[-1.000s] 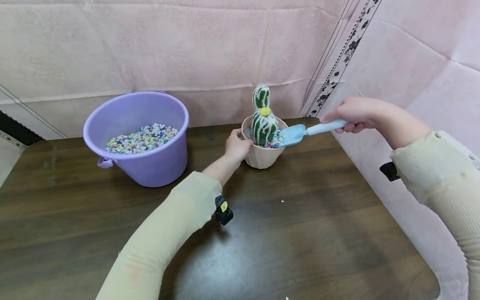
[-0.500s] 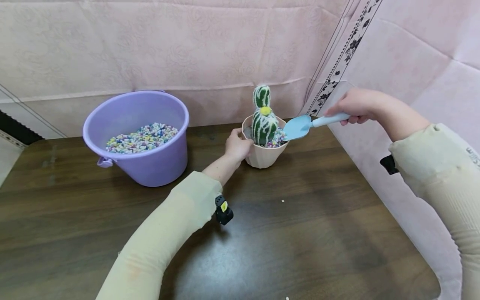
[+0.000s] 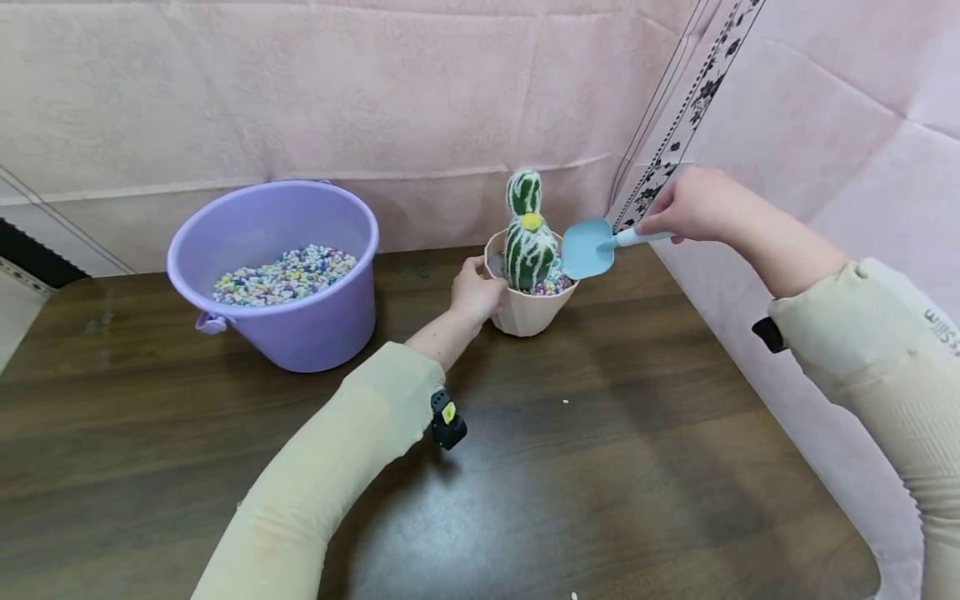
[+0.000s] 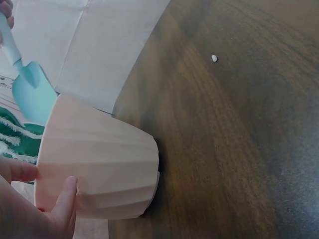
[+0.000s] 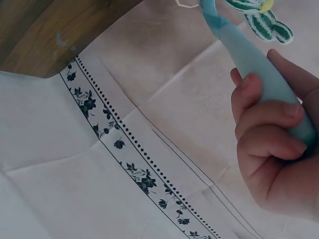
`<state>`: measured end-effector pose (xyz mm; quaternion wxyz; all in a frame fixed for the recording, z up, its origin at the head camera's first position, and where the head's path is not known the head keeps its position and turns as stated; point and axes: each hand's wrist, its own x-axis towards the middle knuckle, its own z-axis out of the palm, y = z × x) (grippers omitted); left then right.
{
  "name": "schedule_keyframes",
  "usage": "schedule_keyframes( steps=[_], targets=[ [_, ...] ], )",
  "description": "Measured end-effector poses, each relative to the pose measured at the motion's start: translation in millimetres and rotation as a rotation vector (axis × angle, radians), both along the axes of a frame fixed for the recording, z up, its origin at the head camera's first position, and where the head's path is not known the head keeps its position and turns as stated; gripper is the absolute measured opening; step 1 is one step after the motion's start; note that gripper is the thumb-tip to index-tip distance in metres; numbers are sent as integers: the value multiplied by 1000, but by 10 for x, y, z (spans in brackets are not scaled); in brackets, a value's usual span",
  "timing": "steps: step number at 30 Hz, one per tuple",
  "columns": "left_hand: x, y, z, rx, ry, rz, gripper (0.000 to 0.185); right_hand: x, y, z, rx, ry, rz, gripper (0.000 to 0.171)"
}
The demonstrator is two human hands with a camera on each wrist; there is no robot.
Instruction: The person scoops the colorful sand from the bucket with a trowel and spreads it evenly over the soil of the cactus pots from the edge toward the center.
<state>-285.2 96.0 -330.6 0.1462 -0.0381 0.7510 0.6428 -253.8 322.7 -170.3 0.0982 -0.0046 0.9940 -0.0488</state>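
Observation:
In the head view my left hand (image 3: pixel 477 293) grips the left rim of a beige faceted flowerpot (image 3: pixel 527 313). Inside the pot stands a green-and-white cactus (image 3: pixel 529 254) with a yellow flower, and colourful pebbles (image 3: pixel 553 282) lie at its right side. My right hand (image 3: pixel 697 204) holds a light blue hand trowel (image 3: pixel 588 248) by its handle, fingers wrapped round it in the right wrist view. The trowel's blade is tipped steeply over the pot's right rim, its back towards the head camera. In the left wrist view, thumb and fingers hold the flowerpot wall (image 4: pixel 99 164).
A purple bucket (image 3: pixel 322 325) with many colourful pebbles (image 3: pixel 285 277) stands on the left of the brown wooden table (image 3: pixel 600 483). A small white pebble (image 3: pixel 566 402) lies on the tabletop in front of the pot. Pale pink cloth (image 3: pixel 420 100) hangs behind and to the right.
My right hand has turned the trowel so its blade tips steeply at the pot's right rim. Pebbles show more at the cactus's right. The left hand and pot have stayed in place.

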Motion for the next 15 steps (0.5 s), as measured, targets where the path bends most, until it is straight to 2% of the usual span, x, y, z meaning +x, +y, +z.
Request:
schedule_keyframes(
  steps=[6,11,15],
  targets=[
    [23,-8,-19,-23,17,7,55,22,-38,16,29,65,8,36],
    [21,-28,-19,0,2,-10,55,18,17,63,-7,84,-17,38],
    [0,-90,91,58,-7,-17,49,-3,156,131,-89,84,-76,43]
  ],
)
